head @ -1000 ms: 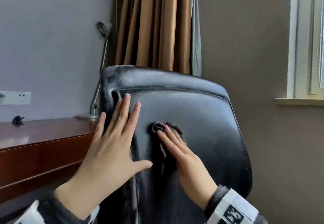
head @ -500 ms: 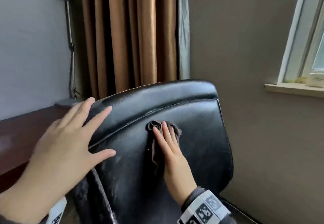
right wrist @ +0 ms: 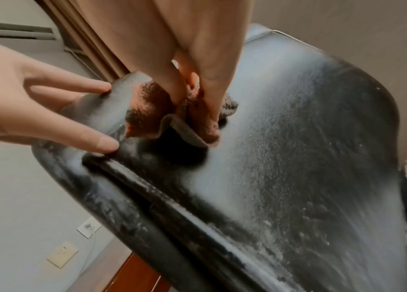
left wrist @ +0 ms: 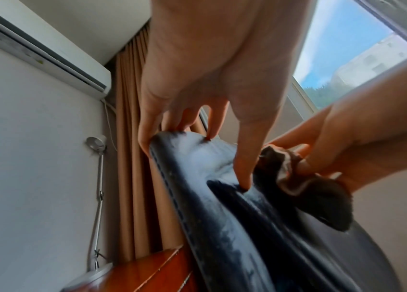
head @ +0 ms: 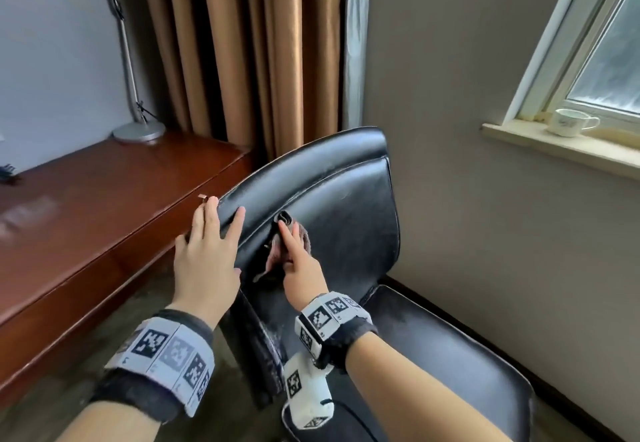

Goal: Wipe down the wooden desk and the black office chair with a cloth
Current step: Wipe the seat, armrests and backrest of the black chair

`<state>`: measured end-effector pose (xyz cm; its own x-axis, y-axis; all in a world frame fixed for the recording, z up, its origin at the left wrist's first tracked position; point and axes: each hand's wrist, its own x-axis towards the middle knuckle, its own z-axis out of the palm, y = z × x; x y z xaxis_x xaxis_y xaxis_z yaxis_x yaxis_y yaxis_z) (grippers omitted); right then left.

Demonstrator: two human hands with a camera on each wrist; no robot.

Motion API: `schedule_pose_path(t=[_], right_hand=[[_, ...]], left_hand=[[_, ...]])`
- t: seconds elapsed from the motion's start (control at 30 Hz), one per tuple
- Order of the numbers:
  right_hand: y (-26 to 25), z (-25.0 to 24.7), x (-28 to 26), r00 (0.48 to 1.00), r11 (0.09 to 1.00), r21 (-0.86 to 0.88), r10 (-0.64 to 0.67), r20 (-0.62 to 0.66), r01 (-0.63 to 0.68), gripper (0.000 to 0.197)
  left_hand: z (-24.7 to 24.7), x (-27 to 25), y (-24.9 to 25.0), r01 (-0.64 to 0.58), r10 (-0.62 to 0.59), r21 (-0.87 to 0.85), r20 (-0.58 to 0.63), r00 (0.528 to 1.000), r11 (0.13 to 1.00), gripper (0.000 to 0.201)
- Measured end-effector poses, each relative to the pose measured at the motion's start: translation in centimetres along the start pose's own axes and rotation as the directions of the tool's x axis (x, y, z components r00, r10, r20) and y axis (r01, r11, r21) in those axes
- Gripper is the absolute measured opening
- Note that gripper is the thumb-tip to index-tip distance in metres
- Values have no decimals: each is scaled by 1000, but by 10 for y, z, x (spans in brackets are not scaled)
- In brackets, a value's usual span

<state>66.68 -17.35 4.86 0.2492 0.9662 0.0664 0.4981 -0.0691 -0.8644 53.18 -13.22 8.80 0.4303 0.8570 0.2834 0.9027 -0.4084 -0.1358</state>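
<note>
While the chair is being cleaned: the lines below go from the nearest thing to the farthest.
Right hand: the right hand (head: 300, 261) presses a crumpled brown terry cloth (head: 277, 257) flat on the front of the backrest; the fingers (right wrist: 210, 92) lie long over the cloth, with folds of it bunched between them.
Left hand: the left hand (head: 207, 251) steadies the backrest at its left edge, fingers straight, the tips hooked lightly over the rim, thumb on the front face.
Step in hand: wiping the backrest of the black leather office chair (head: 346, 206), it seems about the middle of this part.
Next move: probably a stroke across or downward with even pressure, while the other hand stops the chair from turning.
Surface: the leather shows pale dusty streaks, and the seat (head: 433, 348) looks not yet wiped.
Desk: the reddish-brown wooden desk (head: 104, 199) stands just beside the chair on the left, with the round base of a silver lamp (head: 138, 130) on it.
Room: brown curtains (head: 242, 60) hang behind, and a white cup (head: 568, 122) stands on the windowsill (head: 519, 138) at the right.
</note>
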Motion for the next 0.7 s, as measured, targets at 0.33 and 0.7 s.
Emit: schedule_pose_path(t=[0.33, 0.7], right_hand=[[-28, 18, -63, 993, 994, 8, 105, 57, -106, 84], [-47, -5, -164, 969, 974, 2, 223, 109, -225, 76]], left_hand=[[-39, -92, -14, -113, 99, 113, 122, 988, 987, 74], [-100, -129, -67, -670, 628, -330, -240, 741, 665, 72]])
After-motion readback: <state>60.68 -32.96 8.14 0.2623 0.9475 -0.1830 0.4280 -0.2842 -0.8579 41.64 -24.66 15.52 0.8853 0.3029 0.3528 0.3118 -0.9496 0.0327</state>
